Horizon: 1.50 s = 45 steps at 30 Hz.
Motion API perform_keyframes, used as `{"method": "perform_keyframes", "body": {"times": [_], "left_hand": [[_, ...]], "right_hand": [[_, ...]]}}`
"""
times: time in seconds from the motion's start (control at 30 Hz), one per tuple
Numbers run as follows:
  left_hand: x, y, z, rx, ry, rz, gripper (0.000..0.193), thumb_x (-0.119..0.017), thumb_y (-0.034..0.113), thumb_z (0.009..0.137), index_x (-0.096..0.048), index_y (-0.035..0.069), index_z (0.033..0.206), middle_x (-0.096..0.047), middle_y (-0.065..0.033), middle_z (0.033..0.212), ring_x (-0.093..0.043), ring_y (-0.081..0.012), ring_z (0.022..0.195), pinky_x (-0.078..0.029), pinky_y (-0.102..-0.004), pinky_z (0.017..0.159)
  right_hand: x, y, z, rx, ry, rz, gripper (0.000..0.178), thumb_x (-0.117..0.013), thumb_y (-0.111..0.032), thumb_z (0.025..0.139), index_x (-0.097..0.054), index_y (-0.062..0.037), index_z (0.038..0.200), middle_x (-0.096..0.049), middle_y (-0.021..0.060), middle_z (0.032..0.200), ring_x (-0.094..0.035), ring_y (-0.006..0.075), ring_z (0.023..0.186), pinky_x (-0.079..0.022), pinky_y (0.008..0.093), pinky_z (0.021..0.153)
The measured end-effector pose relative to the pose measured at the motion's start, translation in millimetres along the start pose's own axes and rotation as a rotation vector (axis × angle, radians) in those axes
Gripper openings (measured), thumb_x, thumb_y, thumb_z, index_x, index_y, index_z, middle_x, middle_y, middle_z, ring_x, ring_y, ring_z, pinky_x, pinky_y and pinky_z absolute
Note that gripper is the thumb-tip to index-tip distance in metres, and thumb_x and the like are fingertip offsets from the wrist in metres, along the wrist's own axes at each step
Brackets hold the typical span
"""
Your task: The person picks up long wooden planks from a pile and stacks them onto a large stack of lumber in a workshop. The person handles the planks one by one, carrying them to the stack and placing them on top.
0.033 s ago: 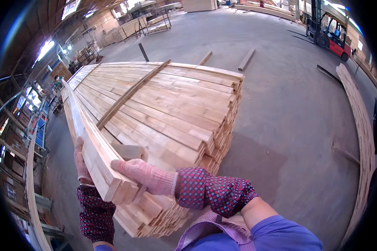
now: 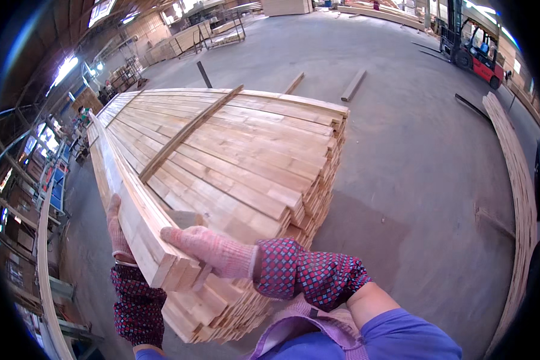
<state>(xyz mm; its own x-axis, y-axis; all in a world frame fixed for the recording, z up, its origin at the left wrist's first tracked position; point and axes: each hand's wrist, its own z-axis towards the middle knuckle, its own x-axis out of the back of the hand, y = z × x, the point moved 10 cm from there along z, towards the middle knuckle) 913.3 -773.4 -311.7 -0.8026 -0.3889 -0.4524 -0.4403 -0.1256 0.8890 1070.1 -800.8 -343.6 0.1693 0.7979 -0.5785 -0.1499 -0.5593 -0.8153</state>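
Several long, pale wooden boards (image 2: 143,243) lie together in a bundle along the left side of a big lumber stack (image 2: 240,174). My left hand (image 2: 117,231), in a pinkish knit glove, presses against the bundle's outer left face, its fingers partly hidden. From the other side my right hand (image 2: 213,249), gloved alike, grips the bundle near its close end, with the thumb across the top. Both hands are closed on the boards. A short block-like piece of wood (image 2: 185,218) shows just beyond my right hand. One thin wooden strip (image 2: 192,131) crosses the stack's top.
A red forklift (image 2: 485,65) stands at the far right. One long stack of thin wood (image 2: 516,198) runs along the right side. Loose timbers (image 2: 353,86) lie on the floor beyond the lumber stack. At left are a long rail (image 2: 44,270) and blue machinery (image 2: 58,183).
My right hand has shifted very slightly to the right, and less of the short wood piece beyond it shows. The bundle has hardly moved.
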Motion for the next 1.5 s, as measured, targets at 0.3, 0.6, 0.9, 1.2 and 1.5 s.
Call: {"method": "perform_keyframes", "body": {"times": [0.3, 0.6, 0.9, 1.2, 1.5], "left_hand": [[-157, -106, 168, -0.082, 0.018, -0.193, 0.050, -0.053, 0.042, 0.093, -0.055, 0.004, 0.126, -0.063, -0.0115, 0.110, -0.062, -0.0238, 0.099, -0.050, -0.0351, 0.092], [-288, -178, 309, -0.056, 0.095, -0.282, 0.046, -0.062, 0.037, 0.089, -0.055, 0.005, 0.121, -0.064, -0.0115, 0.101, -0.065, -0.0267, 0.087, -0.057, -0.0410, 0.079], [-419, -274, 429, 0.014, 0.083, -0.383, 0.050, -0.055, 0.040, 0.091, -0.055, 0.003, 0.125, -0.065, -0.0138, 0.111, -0.066, -0.0263, 0.094, -0.056, -0.0386, 0.084], [-420, -396, 486, 0.117, 0.278, -0.380, 0.047, -0.055, 0.045, 0.092, -0.056, 0.007, 0.120, -0.063, -0.0097, 0.106, -0.063, -0.0239, 0.095, -0.053, -0.0387, 0.085], [-369, -498, 489, 0.284, 0.421, -0.318, 0.063, -0.051, 0.044, 0.096, -0.036, 0.006, 0.143, -0.042, -0.0077, 0.141, -0.043, -0.0217, 0.128, -0.036, -0.0390, 0.107]], "right_hand": [[203, -171, -109, 0.356, 0.247, -0.295, 0.049, -0.054, -0.046, 0.095, -0.063, -0.0013, 0.113, -0.069, 0.0058, 0.094, -0.066, 0.0104, 0.074, -0.055, 0.0253, 0.060], [373, -268, -155, -0.210, 0.313, 0.030, 0.078, -0.066, 0.009, 0.064, -0.042, 0.0011, 0.137, -0.046, 0.0223, 0.136, -0.045, 0.0358, 0.128, -0.036, 0.0396, 0.107], [555, -342, -187, -0.143, 0.292, -0.064, 0.052, -0.052, -0.031, 0.092, -0.047, 0.0014, 0.132, -0.057, 0.0115, 0.125, -0.054, 0.0155, 0.116, -0.044, 0.0286, 0.095], [703, -280, -209, -0.208, 0.375, 0.098, 0.051, -0.054, -0.026, 0.091, -0.048, 0.0048, 0.131, -0.060, 0.0112, 0.116, -0.059, 0.0161, 0.103, -0.048, 0.0292, 0.087], [772, -196, -224, -0.310, 0.469, 0.124, 0.048, -0.053, -0.030, 0.092, -0.053, 0.0040, 0.126, -0.061, 0.0116, 0.115, -0.058, 0.0172, 0.107, -0.047, 0.0295, 0.090]]}}
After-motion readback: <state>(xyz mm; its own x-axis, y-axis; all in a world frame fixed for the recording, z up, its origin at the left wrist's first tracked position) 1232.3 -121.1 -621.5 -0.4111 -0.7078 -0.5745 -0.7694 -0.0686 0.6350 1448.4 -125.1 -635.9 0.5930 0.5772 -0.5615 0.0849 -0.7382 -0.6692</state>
